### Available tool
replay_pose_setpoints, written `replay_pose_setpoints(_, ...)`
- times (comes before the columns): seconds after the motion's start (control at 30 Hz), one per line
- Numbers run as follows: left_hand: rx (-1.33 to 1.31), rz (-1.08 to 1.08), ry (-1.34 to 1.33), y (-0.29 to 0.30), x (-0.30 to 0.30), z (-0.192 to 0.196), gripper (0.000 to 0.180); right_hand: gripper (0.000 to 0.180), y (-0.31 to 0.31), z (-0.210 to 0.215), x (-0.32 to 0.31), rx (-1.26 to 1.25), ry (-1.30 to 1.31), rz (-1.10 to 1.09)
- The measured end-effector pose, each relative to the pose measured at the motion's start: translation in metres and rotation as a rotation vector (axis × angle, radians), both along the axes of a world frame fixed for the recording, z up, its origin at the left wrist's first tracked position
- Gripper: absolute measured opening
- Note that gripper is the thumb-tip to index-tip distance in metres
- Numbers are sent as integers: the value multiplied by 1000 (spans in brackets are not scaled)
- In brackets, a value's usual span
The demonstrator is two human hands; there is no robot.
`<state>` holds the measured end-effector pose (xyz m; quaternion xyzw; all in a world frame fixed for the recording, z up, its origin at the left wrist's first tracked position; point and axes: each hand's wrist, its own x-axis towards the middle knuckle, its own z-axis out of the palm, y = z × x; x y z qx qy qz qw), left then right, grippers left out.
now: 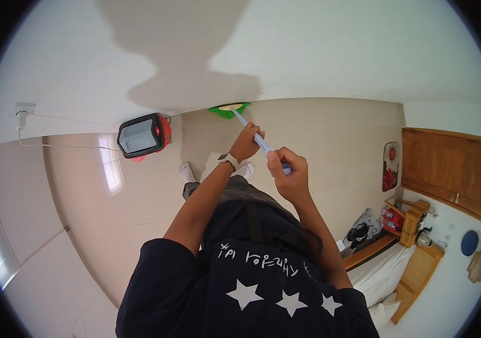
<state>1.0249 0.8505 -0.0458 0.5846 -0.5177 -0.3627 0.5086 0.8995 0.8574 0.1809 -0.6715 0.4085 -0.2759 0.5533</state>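
Note:
Both of my hands are closed round the pale blue handle of a broom (241, 118). My left hand (246, 142), with a watch on its wrist, grips the lower part of the handle. Higher up, near the handle's end, my right hand (289, 172) is wrapped round it with the thumb lying along the top. The broom's head (229, 110) has green bristles and a cream-coloured top. It rests on the tiled floor (331, 129) against the foot of the white wall, ahead of my feet.
A grey-and-black appliance with red sides (142, 137) stands by the wall at left, its white cord running to a wall socket (23, 111). At right are a floral mat (390, 166), a wooden door (449, 163), a wooden shelf (412, 222) and a bed (384, 267).

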Motion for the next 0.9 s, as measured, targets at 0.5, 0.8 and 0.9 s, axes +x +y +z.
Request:
replay_pose_setpoints(0.5,23,17,13,3,-2,30,19,27,-3,24,-4,-66,-44,37)
replay_pose_setpoints(0.8,43,-45,-23,8,1,48,22,24,0,42,-8,-128,-79,90)
replay_pose_setpoints(0.9,1,-69,-52,13,0,56,23,24,5,49,-9,-139,-88,116)
